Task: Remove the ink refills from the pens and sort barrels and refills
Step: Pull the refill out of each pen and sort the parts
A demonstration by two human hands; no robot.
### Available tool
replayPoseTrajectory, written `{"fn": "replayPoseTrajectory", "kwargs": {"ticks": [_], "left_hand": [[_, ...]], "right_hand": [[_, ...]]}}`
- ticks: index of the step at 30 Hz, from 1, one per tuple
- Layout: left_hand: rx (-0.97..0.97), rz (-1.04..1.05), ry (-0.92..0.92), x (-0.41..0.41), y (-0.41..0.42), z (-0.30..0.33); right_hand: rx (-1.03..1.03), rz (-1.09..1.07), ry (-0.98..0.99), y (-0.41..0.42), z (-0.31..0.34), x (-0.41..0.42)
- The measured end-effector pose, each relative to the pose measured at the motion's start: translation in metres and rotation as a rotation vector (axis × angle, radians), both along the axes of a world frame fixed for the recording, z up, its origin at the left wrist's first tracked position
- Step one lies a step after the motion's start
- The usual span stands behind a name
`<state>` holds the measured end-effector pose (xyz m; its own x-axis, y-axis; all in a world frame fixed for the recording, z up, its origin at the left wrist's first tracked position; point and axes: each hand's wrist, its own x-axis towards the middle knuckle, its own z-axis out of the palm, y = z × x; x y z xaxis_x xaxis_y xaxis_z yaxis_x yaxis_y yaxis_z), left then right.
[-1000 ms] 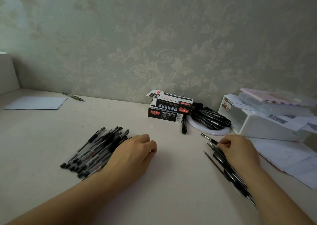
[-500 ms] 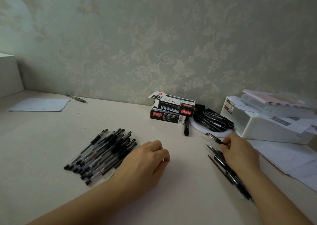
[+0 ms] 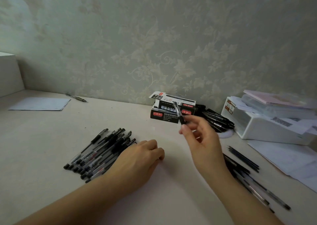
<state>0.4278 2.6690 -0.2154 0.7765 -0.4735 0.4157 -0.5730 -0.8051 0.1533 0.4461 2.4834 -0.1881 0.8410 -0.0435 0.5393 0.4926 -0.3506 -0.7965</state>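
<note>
A heap of several clear-barrelled black pens [image 3: 103,153] lies on the pale desk [image 3: 51,147], left of centre. My left hand [image 3: 139,159] rests on the desk at the heap's right edge, its fingers loosely curled, holding nothing. My right hand [image 3: 200,142] is raised above the desk and pinches one black pen [image 3: 179,113] near its lower end, the pen tilted up and to the left. Under and behind my right forearm lie several more pens and thin dark refills [image 3: 243,163]. A further pile of black pens [image 3: 217,120] sits on a white dish at the back.
Two stacked black-and-white pen boxes [image 3: 164,111] stand against the wall. A white storage box [image 3: 267,126] with papers on top fills the right side, loose sheets [image 3: 288,157] beside it. At back left lie a paper sheet [image 3: 41,103] and a lone pen [image 3: 76,97].
My right hand has lifted off the row of pens on the right with one pen pinched and swung it up and left. The left hand has barely moved.
</note>
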Motion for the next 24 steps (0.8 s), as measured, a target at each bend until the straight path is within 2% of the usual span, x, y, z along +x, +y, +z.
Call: {"fn": "replayPoseTrajectory", "kwargs": {"ticks": [4,7,12,20,24], "left_hand": [[0.080,0.143,-0.046,0.001,0.003,0.004],[0.120,0.265,-0.058,-0.001,-0.001,0.006],[-0.012,0.312,-0.146,0.000,-0.007,0.003],[-0.063,0.132,-0.106,-0.002,-0.012,0.002],[-0.089,0.134,-0.148,-0.002,-0.011,0.007]], "right_hand": [[0.325,0.155,0.322,0.003,-0.018,0.005],[0.435,0.224,0.444,0.002,-0.028,0.006],[0.512,0.285,0.486,0.001,-0.029,0.007],[0.481,0.499,0.499,0.001,-0.026,0.003],[0.397,0.426,0.445,0.001,-0.028,0.003]]}}
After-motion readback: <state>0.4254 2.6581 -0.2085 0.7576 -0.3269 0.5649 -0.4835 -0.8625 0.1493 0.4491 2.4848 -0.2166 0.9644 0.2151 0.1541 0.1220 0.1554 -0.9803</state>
